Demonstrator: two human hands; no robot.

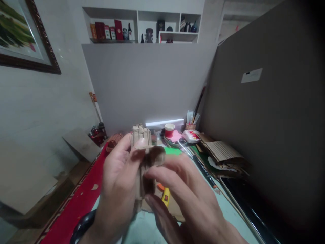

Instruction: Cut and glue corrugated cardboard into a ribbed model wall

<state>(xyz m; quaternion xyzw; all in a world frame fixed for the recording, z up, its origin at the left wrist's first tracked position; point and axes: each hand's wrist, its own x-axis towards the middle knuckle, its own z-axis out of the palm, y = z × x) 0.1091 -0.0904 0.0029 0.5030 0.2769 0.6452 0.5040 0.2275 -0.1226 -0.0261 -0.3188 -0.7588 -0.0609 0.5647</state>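
Observation:
My left hand (122, 169) is closed round a layered cardboard piece (141, 134), held upright above the table with its ragged corrugated end at the top. The left thumb presses on its face, by a curled brown strip (157, 154) that bends out to the right. With fingers bent, my right hand (188, 193) grips the lower right side of the same cardboard piece at thumb and fingertips. Behind and below the hands lies a yellow utility knife (166, 196) on a flat cardboard sheet (175, 211), partly hidden by my right hand.
A red and white cup (169, 130) and a pen holder (191, 126) stand at the back. Stacked corrugated cardboard (224, 150) lies right, near a black-handled tool (203, 169). A red cloth (83, 200) covers the left edge. Grey panels rise behind and right (254, 118).

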